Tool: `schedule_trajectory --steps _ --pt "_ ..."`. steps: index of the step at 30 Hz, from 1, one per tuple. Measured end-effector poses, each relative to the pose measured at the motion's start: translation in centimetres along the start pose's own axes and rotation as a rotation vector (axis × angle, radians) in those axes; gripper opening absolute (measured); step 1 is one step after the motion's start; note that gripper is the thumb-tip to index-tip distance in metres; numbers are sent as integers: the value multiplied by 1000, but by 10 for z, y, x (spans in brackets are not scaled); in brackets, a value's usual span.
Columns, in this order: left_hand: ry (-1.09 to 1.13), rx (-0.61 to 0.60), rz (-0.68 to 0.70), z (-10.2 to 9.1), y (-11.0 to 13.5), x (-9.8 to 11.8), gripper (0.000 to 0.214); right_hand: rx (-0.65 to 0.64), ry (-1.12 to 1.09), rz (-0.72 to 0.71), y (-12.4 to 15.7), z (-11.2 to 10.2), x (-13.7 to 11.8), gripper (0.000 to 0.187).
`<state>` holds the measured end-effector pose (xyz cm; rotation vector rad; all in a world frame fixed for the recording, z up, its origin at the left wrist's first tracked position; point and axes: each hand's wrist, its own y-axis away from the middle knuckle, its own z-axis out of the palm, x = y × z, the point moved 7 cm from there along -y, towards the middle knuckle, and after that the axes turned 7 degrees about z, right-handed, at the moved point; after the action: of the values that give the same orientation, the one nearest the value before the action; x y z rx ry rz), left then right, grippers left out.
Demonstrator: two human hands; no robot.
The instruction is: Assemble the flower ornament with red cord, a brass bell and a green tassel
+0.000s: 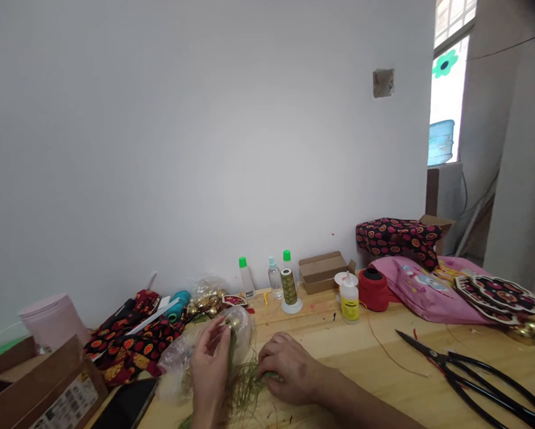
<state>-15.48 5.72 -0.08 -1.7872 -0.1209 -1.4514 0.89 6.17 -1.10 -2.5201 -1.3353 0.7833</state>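
Note:
My left hand point(210, 362) is closed around the upper part of a green thread tassel point(232, 351), its thumb and fingers pinched together. A round gold bell point(235, 323) shows at the fingertips; whether it is fixed to the tassel I cannot tell. To the right, my right hand point(289, 368) rests low over the table with curled fingers, gripping some loose green threads point(248, 381) of the tassel. Behind the left hand lies a crumpled clear plastic bag point(173, 363), partly hidden by it.
Black scissors point(455, 363) lie at right, near a yellow-labelled glue bottle point(350, 302) and red thread spool point(373, 289). A green thread cone point(288, 286) stands at the back. At left are a phone point(127, 405), cardboard box point(62, 387) and patterned cloth point(133, 351).

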Motion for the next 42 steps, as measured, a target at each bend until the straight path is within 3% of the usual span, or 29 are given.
schedule_trajectory --steps 3,5,7,11,13,15,19,22,27,33,37,40,42 --pt "-17 8 6 0 1 2 41 -63 83 64 0 -2 10 19" --pt "-64 -48 14 5 0 6 39 -82 113 108 5 -10 19 19" --pt "-167 -198 112 18 -3 21 32 -111 117 129 11 -18 27 22" --pt "-371 -656 436 57 3 60 19 -138 77 100 23 -23 36 24" --pt "-414 -821 463 67 11 61 16 -100 42 78 27 -23 40 22" --pt "-432 -922 434 68 19 48 13 -42 8 50 30 -23 43 19" --pt "-445 -910 296 53 25 8 12 69 -26 9 35 -28 44 11" --pt "-491 -908 259 48 24 -8 13 108 -45 11 38 -33 46 9" --pt "-559 -1056 287 62 34 -5 18 130 -61 30 38 -36 50 11" --pt "-568 -1123 387 72 48 -2 20 265 -55 47 36 -47 54 14" --pt "-519 -1094 395 73 46 0 24 286 0 36 37 -91 37 15" --pt "-450 -1040 362 72 42 0 24 297 -15 21 53 -146 3 17" --pt "-404 -999 343 71 39 -1 24 216 -77 21 72 -167 -21 17"
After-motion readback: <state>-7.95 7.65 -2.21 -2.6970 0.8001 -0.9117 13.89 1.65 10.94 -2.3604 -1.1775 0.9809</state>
